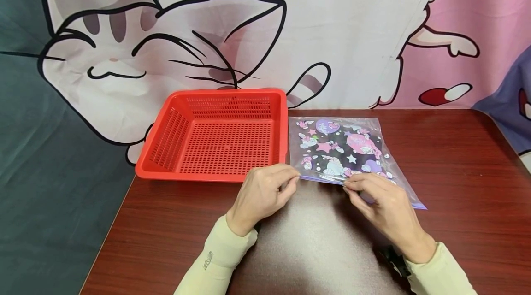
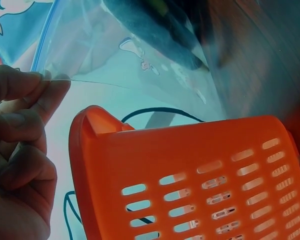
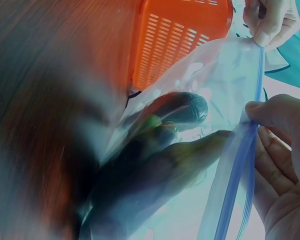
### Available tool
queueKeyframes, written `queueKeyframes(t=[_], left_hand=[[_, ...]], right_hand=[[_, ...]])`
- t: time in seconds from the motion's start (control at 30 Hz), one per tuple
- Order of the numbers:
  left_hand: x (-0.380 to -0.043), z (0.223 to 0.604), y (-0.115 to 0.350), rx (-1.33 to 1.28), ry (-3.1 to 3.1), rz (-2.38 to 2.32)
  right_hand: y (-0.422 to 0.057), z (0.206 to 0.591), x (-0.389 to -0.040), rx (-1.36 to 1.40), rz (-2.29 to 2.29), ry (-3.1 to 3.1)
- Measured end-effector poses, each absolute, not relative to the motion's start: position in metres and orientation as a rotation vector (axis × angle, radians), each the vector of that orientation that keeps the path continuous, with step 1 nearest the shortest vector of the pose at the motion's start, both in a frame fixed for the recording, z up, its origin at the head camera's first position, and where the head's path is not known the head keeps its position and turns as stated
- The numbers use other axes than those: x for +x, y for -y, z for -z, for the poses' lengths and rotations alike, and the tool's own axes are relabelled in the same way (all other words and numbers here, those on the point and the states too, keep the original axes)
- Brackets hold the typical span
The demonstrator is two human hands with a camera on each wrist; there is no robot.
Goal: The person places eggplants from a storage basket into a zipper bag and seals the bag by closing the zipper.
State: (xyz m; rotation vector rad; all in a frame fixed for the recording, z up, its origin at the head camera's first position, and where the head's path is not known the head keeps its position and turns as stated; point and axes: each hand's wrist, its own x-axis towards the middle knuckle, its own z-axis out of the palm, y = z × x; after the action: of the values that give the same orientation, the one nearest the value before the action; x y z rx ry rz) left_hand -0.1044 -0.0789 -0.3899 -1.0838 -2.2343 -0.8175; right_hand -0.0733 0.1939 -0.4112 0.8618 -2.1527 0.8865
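Observation:
A clear zip bag (image 1: 323, 147) with pink and purple cartoon prints lies at the table's back edge, its blue-purple zip strip facing me. My left hand (image 1: 265, 193) pinches the strip's left corner between thumb and fingertips. Farther right along the same strip, my right hand (image 1: 387, 209) pinches it with thumb and fingers. Long dark vegetables (image 3: 155, 170), with green showing near their ends, show through the plastic in the right wrist view. There, the zip's two edges (image 3: 235, 185) stand apart below the right thumb, while the stretch between the hands looks like one line.
Close to the bag's left side stands a red perforated plastic basket (image 1: 211, 176), just beyond my left hand. The dark red wooden table (image 1: 452, 170) extends to the right and toward me. A curtain with cartoon prints (image 1: 352, 32) hangs behind the table.

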Motion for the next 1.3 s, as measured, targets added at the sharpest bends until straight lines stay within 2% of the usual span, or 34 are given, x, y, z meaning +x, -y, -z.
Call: queueKeyframes(t=[1.3], left_hand=[[-0.108, 0.390, 0.085, -1.055, 2.272, 0.823]], right_hand=[[-0.207, 0.413, -0.069, 0.805, -0.867, 2.195]])
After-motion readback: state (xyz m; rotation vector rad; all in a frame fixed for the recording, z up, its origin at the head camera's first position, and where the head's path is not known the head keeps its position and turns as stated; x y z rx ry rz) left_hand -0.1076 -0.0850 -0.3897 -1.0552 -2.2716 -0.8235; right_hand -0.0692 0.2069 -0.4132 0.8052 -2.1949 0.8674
